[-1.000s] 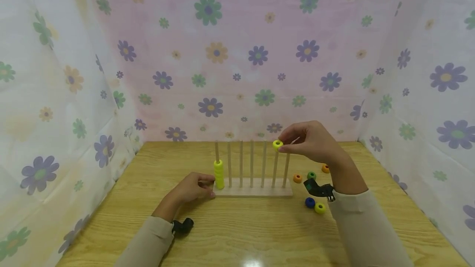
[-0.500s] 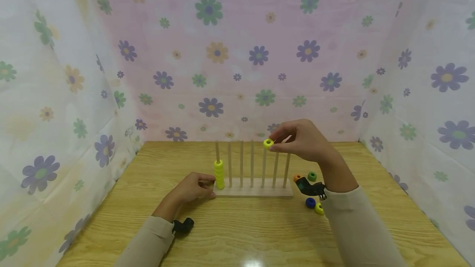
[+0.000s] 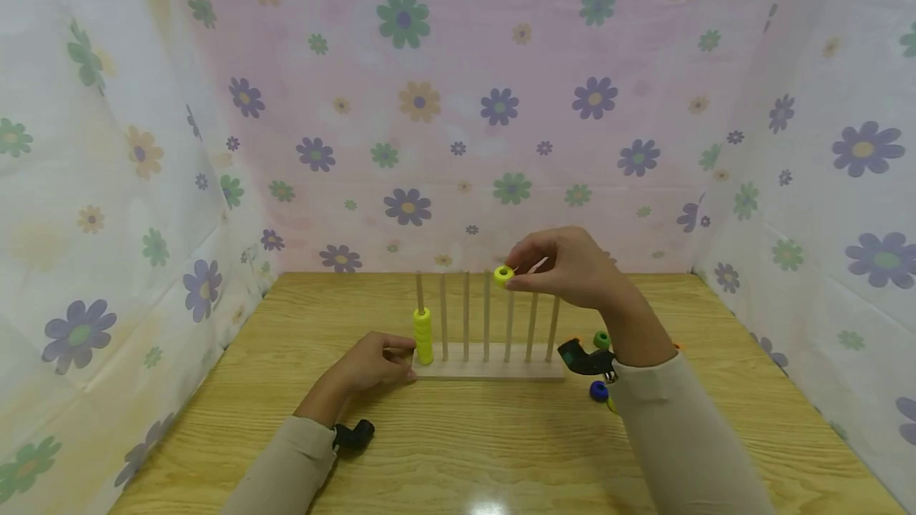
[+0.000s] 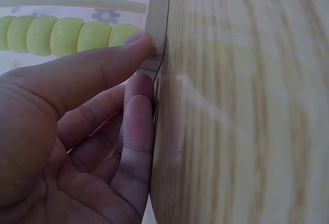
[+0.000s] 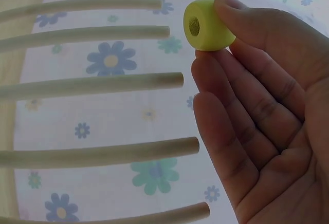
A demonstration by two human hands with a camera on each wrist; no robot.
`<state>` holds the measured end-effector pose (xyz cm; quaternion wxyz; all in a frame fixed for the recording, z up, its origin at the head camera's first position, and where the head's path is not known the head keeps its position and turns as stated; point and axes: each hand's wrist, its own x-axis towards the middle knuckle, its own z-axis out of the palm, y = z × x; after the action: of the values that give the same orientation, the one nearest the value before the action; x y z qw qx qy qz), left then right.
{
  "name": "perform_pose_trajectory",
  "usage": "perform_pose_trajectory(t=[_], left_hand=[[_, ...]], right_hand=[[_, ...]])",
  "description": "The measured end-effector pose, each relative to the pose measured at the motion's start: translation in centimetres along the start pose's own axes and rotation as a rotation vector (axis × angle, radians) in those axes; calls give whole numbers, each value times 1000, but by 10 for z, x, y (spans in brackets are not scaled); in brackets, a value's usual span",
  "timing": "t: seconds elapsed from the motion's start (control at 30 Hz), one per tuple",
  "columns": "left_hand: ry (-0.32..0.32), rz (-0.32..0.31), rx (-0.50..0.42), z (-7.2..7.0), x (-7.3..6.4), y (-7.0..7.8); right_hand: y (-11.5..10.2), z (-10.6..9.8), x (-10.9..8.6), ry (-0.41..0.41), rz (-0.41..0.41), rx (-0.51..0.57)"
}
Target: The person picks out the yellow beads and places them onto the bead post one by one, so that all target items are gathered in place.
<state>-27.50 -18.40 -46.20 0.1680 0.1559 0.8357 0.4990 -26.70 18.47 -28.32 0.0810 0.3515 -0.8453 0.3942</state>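
Note:
A wooden peg rack (image 3: 487,372) with a row of upright pegs stands on the table. Its leftmost peg carries a stack of yellow beads (image 3: 423,338). At the rack's left end, my left hand (image 3: 374,358) grips the base, thumb on top near the lowest bead and fingers against the end, as the left wrist view shows. My right hand (image 3: 572,265) pinches a yellow bead (image 5: 208,26) between thumb and fingers. That bead is level with the peg tops, near the middle pegs (image 5: 92,85), its hole visible.
Right of the rack lie a green bead (image 3: 601,339) and a blue bead (image 3: 599,391). More beads there are partly hidden by my right arm and its black wrist camera (image 3: 585,357). Flowered cloth walls (image 3: 458,102) enclose the wooden table (image 3: 444,451).
My right hand has carried the yellow bead leftward along the peg tops, from the right-hand pegs toward the middle ones. My left hand stays at the rack's end.

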Motion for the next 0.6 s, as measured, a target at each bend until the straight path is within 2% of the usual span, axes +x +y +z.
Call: perform_pose_trajectory(t=[0.4,0.6], left_hand=[[3,-7,3,0,1,-1],[17,-5,29,0,1,0]], right_hand=[[-9,9,8,-30,23,63],[-11,15,12,-35,4,75]])
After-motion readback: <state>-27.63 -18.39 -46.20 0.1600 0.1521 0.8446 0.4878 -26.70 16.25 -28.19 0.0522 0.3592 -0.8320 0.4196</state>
